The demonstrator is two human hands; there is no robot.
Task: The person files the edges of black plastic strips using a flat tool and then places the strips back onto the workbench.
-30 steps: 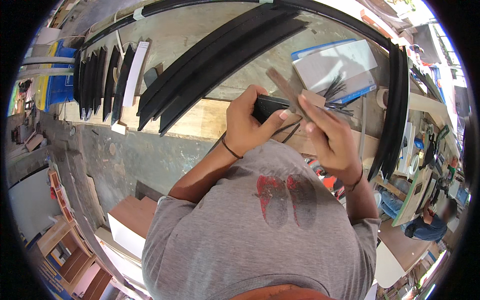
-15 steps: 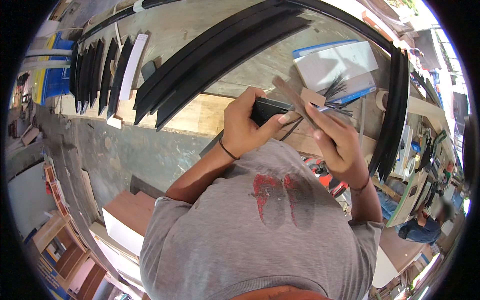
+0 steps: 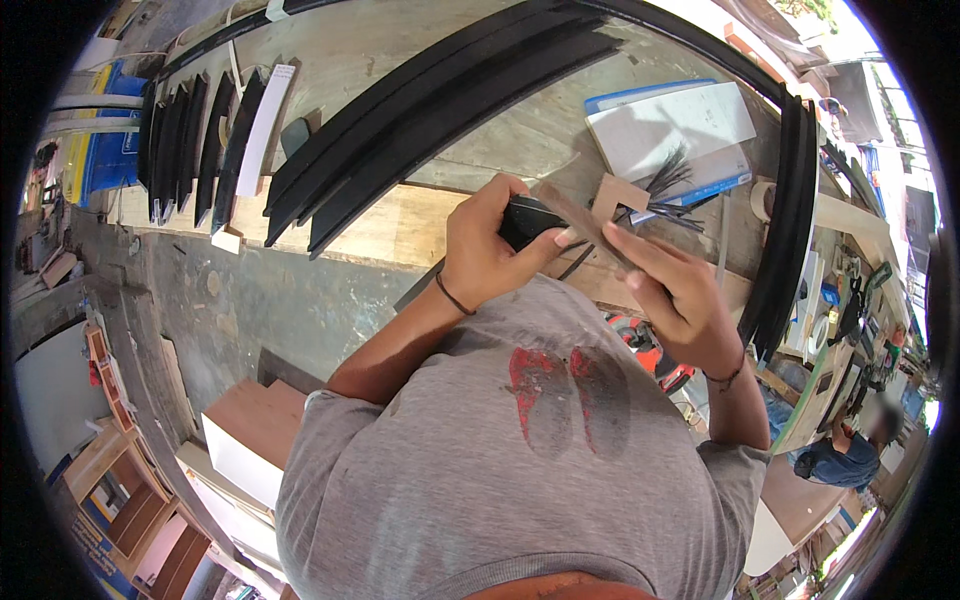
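My left hand (image 3: pixel 490 250) is closed around a short black block (image 3: pixel 528 218), held over the front edge of the wooden workbench (image 3: pixel 400 225). My right hand (image 3: pixel 672 290) grips a flat brown strip, like a sanding stick (image 3: pixel 580 220), which lies slanted across the black block's top. A thin dark band circles my left wrist. Just beyond my hands lie thin black slivers (image 3: pixel 665 185) on a brown board.
Long curved black strips (image 3: pixel 440 110) lie across the bench, more stand in a row at the left (image 3: pixel 190 145), and a curved black bundle (image 3: pixel 790 220) runs down the right. A white pad on a blue board (image 3: pixel 680 125) lies behind. Another person (image 3: pixel 840 450) crouches at lower right.
The brown strip has slid a little along the black block; both hands stay closed on what they hold and sit in nearly the same place.
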